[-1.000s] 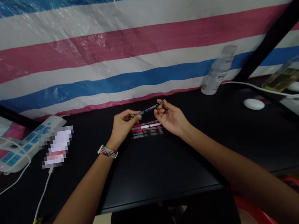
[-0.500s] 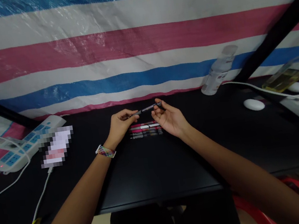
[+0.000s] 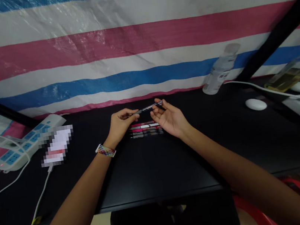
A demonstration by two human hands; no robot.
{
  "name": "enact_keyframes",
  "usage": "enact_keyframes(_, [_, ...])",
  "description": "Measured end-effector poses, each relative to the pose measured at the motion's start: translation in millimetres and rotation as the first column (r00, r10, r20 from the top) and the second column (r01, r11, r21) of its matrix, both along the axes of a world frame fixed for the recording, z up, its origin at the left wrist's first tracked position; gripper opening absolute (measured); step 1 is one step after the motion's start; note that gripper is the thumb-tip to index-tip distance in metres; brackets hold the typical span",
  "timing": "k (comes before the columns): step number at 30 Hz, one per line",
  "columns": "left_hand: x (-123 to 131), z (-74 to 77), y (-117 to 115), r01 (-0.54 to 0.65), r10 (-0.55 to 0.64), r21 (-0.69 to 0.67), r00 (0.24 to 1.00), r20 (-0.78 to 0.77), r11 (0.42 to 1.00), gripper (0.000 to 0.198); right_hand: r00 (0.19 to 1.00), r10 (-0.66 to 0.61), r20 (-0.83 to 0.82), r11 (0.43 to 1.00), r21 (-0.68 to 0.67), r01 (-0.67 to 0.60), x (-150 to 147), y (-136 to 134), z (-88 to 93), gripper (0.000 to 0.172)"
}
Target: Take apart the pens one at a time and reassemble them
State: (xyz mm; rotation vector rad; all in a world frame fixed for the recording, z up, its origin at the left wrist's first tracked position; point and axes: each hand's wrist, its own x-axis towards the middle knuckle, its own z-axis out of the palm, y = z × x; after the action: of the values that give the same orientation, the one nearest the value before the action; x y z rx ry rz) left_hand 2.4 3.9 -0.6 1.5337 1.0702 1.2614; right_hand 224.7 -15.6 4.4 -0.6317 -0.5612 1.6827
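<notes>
A dark pen [image 3: 146, 109] with a clear section is stretched between my two hands above the table, its right end a little higher. My left hand [image 3: 121, 122] pinches its left end between thumb and fingers; a multicoloured woven band circles that wrist. Thumb and fingertips of my right hand [image 3: 169, 119] close on the pen's other end, palm turned partly up. Just below, several pens [image 3: 145, 129] lie side by side on the black table [image 3: 158, 167], some pink-red, one with a white part, others dark or clear. My hands hide some of their ends.
On the left are a white power strip [image 3: 34, 139], a blurred-out phone-like object [image 3: 58, 145] and cables. At right stand a white-labelled bottle [image 3: 221, 70] and a bottle of yellowish liquid [image 3: 290, 72], near a white mouse-like object [image 3: 256, 104]. A striped sheet [image 3: 139, 39] hangs behind.
My hands keep the pen at nearly the same spot. The pen's right end now shows more clearly past the right fingertips. The view has shifted very slightly.
</notes>
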Motion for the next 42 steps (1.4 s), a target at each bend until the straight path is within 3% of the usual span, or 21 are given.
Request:
enact_keyframes(4, [0,-0.1,0,0.002,-0.002,-0.008,1.000,0.028,1.000,0.029,0.998,0.048,0.031,0.995,0.080,-0.051,-3,-7,6.4,0.032])
enact_keyframes(7, [2,0.1,0,0.004,-0.004,-0.010,1.000,0.026,1.000,0.029,0.998,0.067,-0.009,0.997,0.039,-0.067,-2,-7,7.4,0.024])
enact_keyframes(11, [3,-0.5,-1,0.005,-0.004,-0.023,1.000,0.024,1.000,0.029,1.000,0.028,-0.010,1.000,-0.005,-0.028,1,-2,1.6,0.028])
enact_keyframes(17, [-4,0.6,-1,-0.036,0.038,-0.025,0.998,0.054,0.999,0.037,0.991,0.043,0.126,0.990,0.129,-0.060,-5,-9,3.0,0.024])
enact_keyframes(21, [-3,1.6,-2,0.012,-0.007,-0.060,0.996,0.086,0.998,0.038,0.984,0.099,0.151,0.966,0.224,-0.131,-10,-15,4.4,0.049])
enact_keyframes(25, [0,2.1,-3,0.019,-0.014,-0.075,0.997,0.071,0.997,0.042,0.986,0.152,0.061,0.980,0.119,-0.159,-9,-15,7.4,0.034])
enact_keyframes(29, [1,1.7,-3,0.031,-0.029,-0.067,0.999,0.039,0.997,0.036,0.988,0.156,-0.005,0.988,-0.009,-0.156,-5,-13,14.6,0.046])
enact_keyframes(32, [1,0.8,-5,0.048,-0.046,-0.073,0.999,0.024,0.996,0.032,0.994,0.110,-0.010,0.992,-0.061,-0.110,-4,-12,16.8,0.040])
enact_keyframes(37, [2,1.5,-9,0.036,-0.036,-0.076,0.999,0.004,0.996,0.028,0.999,0.039,0.003,0.998,-0.039,-0.039,-5,-12,13.6,0.018])
enact_keyframes(42, [5,1.4,-8,0.068,-0.067,-0.061,0.998,0.013,0.996,0.027,0.994,0.106,0.027,0.994,0.036,-0.107,-9,-15,7.8,0.039])
